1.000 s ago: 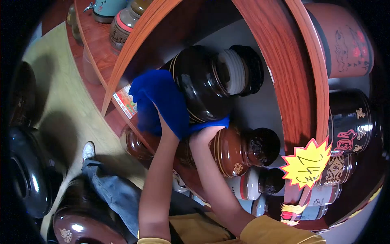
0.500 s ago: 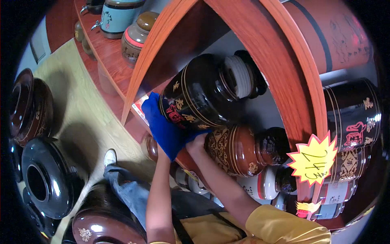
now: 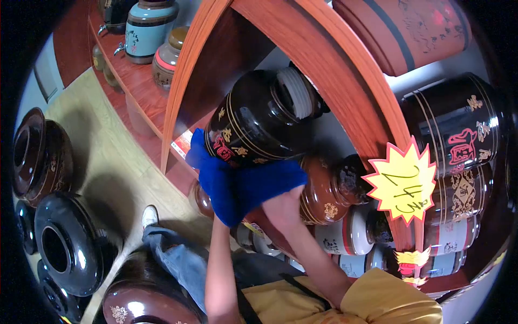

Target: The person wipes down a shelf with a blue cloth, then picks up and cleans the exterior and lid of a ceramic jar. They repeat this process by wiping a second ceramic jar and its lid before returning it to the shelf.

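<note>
A blue cloth (image 3: 243,186) is spread against the lower side of a dark glazed jar (image 3: 256,121) with gold and red characters, which stands in the arched wooden shelf. My right hand (image 3: 283,208) grips the cloth's right edge, its fingertips partly hidden by the fabric. The cloth covers my left hand; only the forearm (image 3: 221,275) shows below it, so its fingers cannot be seen. Beneath the dark jar, a brown jar (image 3: 324,194) sits close to my right hand.
The curved red wooden frame (image 3: 345,81) arches over the jars. A yellow star-shaped price tag (image 3: 404,181) hangs on its right post. Black jars (image 3: 70,243) and a brown jar (image 3: 145,297) stand on the floor at left. A light blue jar (image 3: 151,35) is at upper left.
My right hand has moved right and slightly down, and the cloth is now stretched wider beneath the dark jar. The view has shifted, with the shelf and tag farther left and higher.
</note>
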Tool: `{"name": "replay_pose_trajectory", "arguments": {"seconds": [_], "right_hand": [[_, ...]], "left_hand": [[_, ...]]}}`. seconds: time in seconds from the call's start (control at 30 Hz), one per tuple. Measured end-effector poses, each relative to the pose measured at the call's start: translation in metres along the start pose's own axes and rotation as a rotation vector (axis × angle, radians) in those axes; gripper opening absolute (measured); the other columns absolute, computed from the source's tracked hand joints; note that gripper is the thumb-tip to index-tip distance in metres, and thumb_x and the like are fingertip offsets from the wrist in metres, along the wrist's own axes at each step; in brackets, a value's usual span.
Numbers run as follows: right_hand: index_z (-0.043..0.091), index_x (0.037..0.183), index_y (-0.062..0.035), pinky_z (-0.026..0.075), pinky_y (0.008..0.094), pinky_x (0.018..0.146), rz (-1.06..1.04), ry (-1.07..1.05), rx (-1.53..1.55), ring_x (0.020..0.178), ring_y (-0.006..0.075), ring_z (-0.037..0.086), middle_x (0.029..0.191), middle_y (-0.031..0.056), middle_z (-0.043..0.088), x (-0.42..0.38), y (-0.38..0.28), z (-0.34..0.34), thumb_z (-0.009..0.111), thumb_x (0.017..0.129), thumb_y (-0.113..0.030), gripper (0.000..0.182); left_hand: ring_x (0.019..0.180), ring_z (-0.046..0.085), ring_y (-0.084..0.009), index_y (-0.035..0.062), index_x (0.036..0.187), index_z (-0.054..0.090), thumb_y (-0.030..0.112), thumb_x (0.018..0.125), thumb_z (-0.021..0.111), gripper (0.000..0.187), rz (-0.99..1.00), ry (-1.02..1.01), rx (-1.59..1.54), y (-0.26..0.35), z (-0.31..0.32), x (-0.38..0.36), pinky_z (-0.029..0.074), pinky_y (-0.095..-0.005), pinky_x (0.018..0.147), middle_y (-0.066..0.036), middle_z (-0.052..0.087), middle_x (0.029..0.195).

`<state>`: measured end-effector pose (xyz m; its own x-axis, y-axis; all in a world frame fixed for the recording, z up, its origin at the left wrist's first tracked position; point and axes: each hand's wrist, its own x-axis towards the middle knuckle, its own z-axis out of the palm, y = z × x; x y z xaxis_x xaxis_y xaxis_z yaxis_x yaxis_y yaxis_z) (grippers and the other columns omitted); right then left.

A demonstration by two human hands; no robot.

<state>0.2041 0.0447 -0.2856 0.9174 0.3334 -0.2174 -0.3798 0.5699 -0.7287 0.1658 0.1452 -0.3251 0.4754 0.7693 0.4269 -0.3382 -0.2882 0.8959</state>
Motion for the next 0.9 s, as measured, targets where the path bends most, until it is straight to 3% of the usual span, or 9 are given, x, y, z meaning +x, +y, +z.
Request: {"name": "replay_pose_trajectory", "arguments": {"seconds": [0.13,0.2,0.23,0.3,0.33,0.4,0.47,0.53,0.9], "right_hand": [[0.051,0.101,-0.0109,0.037,0.0346,0.089,-0.278,-0.288,-0.204,0.097,0.0181,0.048,0.099,0.0025,0.053,0.013,-0.063,0.006,0.030,0.088,-0.050,0.047],[0.038,0.124,-0.0118,0.032,0.0374,0.097,-0.327,-0.364,-0.189,0.116,0.0203,0.040,0.125,0.0082,0.043,0.017,-0.088,0.024,0.029,0.090,-0.044,0.048],[0.038,0.124,-0.0118,0.032,0.0374,0.097,-0.330,-0.364,-0.193,0.116,0.0203,0.040,0.125,0.0082,0.043,0.020,-0.094,0.037,0.029,0.090,-0.044,0.048],[0.050,0.104,-0.0108,0.039,0.0333,0.086,-0.494,0.267,-0.329,0.095,0.0167,0.049,0.099,0.0024,0.053,0.030,-0.105,0.060,0.029,0.089,-0.047,0.044],[0.050,0.104,-0.0108,0.039,0.0333,0.086,-0.496,0.267,-0.331,0.095,0.0167,0.049,0.099,0.0024,0.053,0.047,-0.118,0.044,0.029,0.089,-0.047,0.044],[0.047,0.112,-0.0087,0.038,0.0330,0.089,-0.595,-0.037,-0.536,0.101,0.0181,0.048,0.108,0.0043,0.052,0.085,-0.144,-0.004,0.029,0.091,-0.044,0.045],[0.047,0.112,-0.0086,0.038,0.0330,0.089,-0.580,-0.032,-0.533,0.101,0.0182,0.048,0.109,0.0044,0.052,0.092,-0.147,-0.003,0.029,0.091,-0.044,0.045],[0.046,0.113,-0.0084,0.038,0.0331,0.089,-0.551,-0.015,-0.531,0.102,0.0184,0.047,0.109,0.0045,0.051,0.120,-0.155,0.010,0.029,0.091,-0.044,0.046],[0.045,0.115,-0.0074,0.036,0.0334,0.091,-0.425,0.079,-0.503,0.104,0.0193,0.046,0.113,0.0054,0.050,0.159,-0.139,0.017,0.028,0.091,-0.043,0.046]], "left_hand": [[0.102,0.046,-0.0294,-0.0005,0.114,0.043,0.010,0.076,0.052,0.040,-0.023,-0.049,-0.122,0.005,-0.001,0.029,0.034,-0.0353,0.089,-0.017,0.049,0.108],[0.102,0.046,-0.0295,-0.0003,0.114,0.043,0.010,0.076,0.053,0.041,-0.041,-0.071,-0.178,0.007,0.000,0.041,0.034,-0.0354,0.089,-0.017,0.049,0.108],[0.102,0.046,-0.0295,-0.0002,0.114,0.043,0.011,0.076,0.053,0.041,-0.052,-0.083,-0.207,0.007,0.001,0.049,0.034,-0.0354,0.089,-0.017,0.049,0.108],[0.102,0.046,-0.0296,0.0000,0.114,0.043,0.011,0.076,0.053,0.041,-0.075,-0.108,-0.264,0.014,0.008,0.057,0.034,-0.0355,0.089,-0.017,0.049,0.108],[0.102,0.046,-0.0296,0.0001,0.114,0.044,0.011,0.076,0.053,0.041,-0.086,-0.119,-0.291,0.013,0.006,0.060,0.034,-0.0355,0.089,-0.017,0.049,0.108],[0.102,0.046,-0.0297,0.0003,0.114,0.044,0.012,0.075,0.054,0.041,-0.106,-0.138,-0.340,0.017,0.010,0.071,0.034,-0.0356,0.089,-0.017,0.049,0.108],[0.104,0.045,-0.0336,0.0009,0.114,0.044,0.015,0.076,0.054,0.042,-0.211,-0.128,-0.518,0.044,0.008,0.086,0.033,-0.0388,0.091,-0.019,0.049,0.109],[0.113,0.040,-0.0210,-0.0002,0.124,0.033,0.010,0.077,0.057,0.054,-0.005,-0.292,-0.174,0.047,0.011,0.092,0.030,-0.0333,0.097,-0.012,0.040,0.125],[0.116,0.038,-0.0268,-0.0016,0.124,0.032,0.012,0.075,0.057,0.056,0.128,-0.308,0.072,0.038,0.038,0.100,0.027,-0.0339,0.099,-0.016,0.039,0.125]]}}
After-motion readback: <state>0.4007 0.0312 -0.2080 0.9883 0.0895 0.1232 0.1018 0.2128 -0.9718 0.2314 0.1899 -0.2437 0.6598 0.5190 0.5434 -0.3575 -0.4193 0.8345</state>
